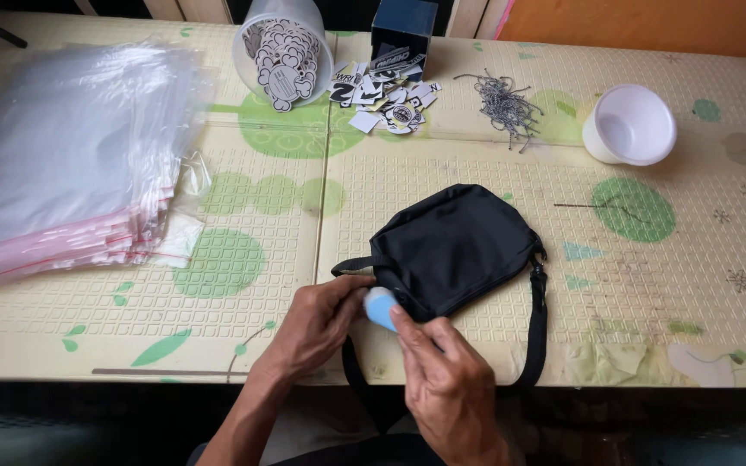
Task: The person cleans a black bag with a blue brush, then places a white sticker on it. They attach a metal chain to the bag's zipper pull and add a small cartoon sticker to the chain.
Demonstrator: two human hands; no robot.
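A small black shoulder bag (455,246) lies on the patterned mat, its strap (535,336) hanging over the near edge. My left hand (317,326) pinches the bag's near left corner by the zipper. My right hand (449,388) holds a small light blue object (380,308) against that same corner; what the object is cannot be told.
A thick stack of clear zip bags (66,155) fills the left. At the back stand a tipped clear tub of printed tags (285,52), loose stickers (386,95), a dark box (401,33), a pile of grey strings (502,105) and a white bowl (630,125).
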